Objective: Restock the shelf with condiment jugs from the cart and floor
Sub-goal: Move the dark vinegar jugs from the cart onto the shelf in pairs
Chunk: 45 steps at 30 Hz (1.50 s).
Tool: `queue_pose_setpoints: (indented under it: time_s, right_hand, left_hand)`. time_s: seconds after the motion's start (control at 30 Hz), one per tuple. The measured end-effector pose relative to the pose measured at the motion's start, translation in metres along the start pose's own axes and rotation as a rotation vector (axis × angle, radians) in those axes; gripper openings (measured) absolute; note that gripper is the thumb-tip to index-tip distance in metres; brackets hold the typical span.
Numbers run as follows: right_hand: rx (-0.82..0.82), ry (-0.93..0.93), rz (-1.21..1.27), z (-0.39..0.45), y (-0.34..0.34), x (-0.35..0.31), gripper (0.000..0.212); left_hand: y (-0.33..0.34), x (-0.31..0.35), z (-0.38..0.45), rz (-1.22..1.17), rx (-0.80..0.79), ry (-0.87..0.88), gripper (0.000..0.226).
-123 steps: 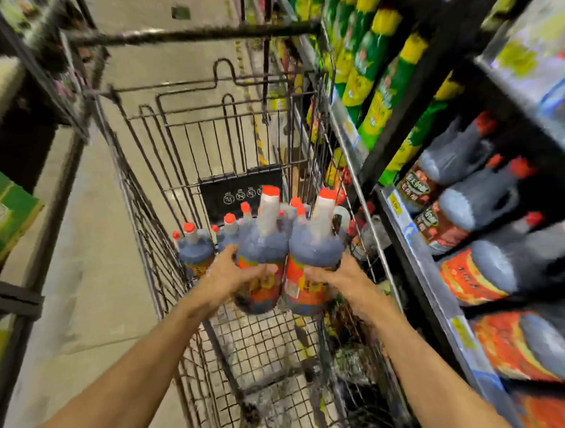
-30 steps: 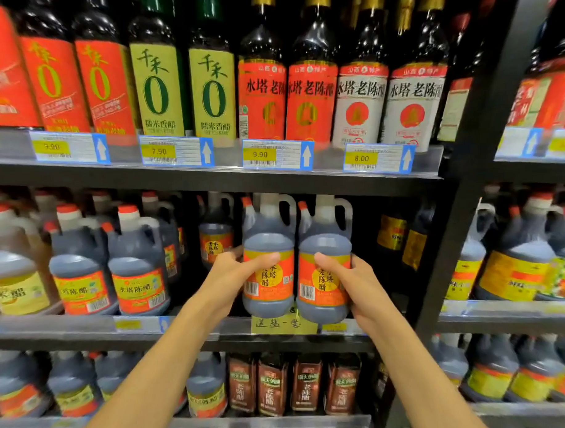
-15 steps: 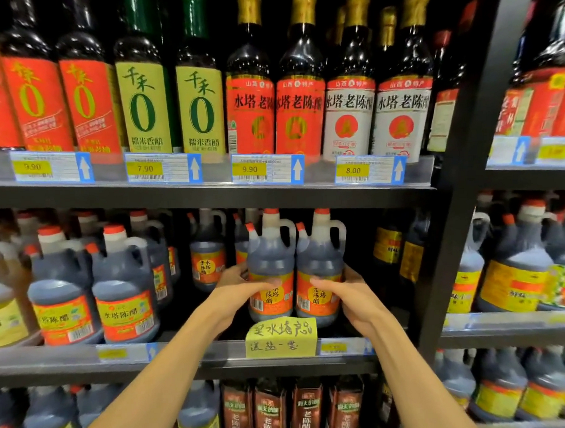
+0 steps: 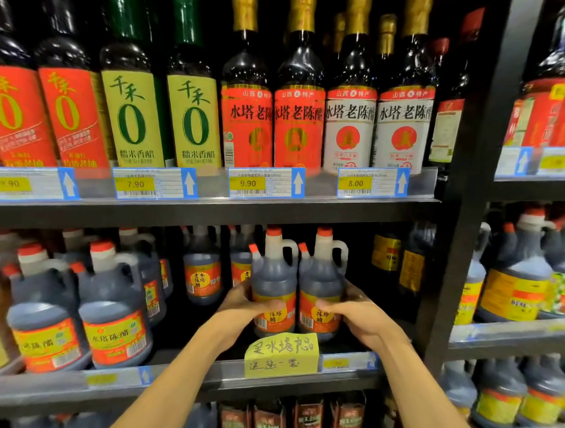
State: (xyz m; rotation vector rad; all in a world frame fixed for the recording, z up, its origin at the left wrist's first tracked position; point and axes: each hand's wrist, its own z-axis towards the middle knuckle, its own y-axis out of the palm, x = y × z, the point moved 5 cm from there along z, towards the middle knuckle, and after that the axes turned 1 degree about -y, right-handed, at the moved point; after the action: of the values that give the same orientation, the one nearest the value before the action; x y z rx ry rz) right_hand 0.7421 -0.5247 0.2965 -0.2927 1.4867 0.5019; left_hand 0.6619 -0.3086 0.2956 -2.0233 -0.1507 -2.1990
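pushed deeper onto the shelf (image 4: pixel 216 374), two dark orange-capped jugs (image 4: pixel 274 278), each hand's grip clasping one.

Person, head-camera view; body parts visible: two forearms and two hands only.

Left forearm (image 4: pixel 172 387): bare from the bottom edge of the frame to the wrist; no sleeve edge in view. No watch, band or bracelet at the wrist.

Right forearm (image 4: pixel 418 388): bare likewise, wrist unadorned.

Left hand (image 4: pixel 243 308): ungloved; no ring on the fingers that show.

Right hand (image 4: pixel 358 317): ungloved; no ring seen. Thumbnail short, unpainted.

Clothing: none in frame. Fine detail softened by blur.
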Motion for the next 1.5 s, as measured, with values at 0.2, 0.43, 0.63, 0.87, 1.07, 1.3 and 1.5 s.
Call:
queue_pose_setpoints:
  time_s: [0.2,0.43,0.63,0.87,1.07,1.3,1.5]
  right_hand:
    - [0.133,-0.003,-0.232,-0.014,0.002,0.003,0.056]
    - [0.386,-0.032,-0.705,-0.034,0.014,-0.008,0.059]
    - [0.393,-0.016,-0.763,-0.022,0.011,-0.004,0.072]
    - [0.410,-0.057,-0.781,0.004,-0.001,0.001,0.060]
    - [0.422,0.008,-0.740,0.029,-0.006,0.001,0.059]
    - [0.436,0.021,-0.705,0.046,-0.014,0.003,0.063]
    - [0.433,-0.021,-0.636,0.054,-0.020,0.005,0.065]
  left_hand:
    - [-0.002,-0.008,-0.006,0.159,0.067,0.000,0.094]
    - [-0.004,0.006,-0.013,0.534,0.263,0.108,0.065]
    - [-0.010,-0.007,0.001,0.561,0.306,0.044,0.090]
    - [0.001,-0.002,0.029,0.641,0.331,0.016,0.082]
    - [0.008,0.002,0.039,0.579,0.385,0.058,0.068]
    - [0.017,0.004,0.047,0.525,0.401,0.082,0.059]
    - [0.020,0.003,0.055,0.539,0.428,0.075,0.056]
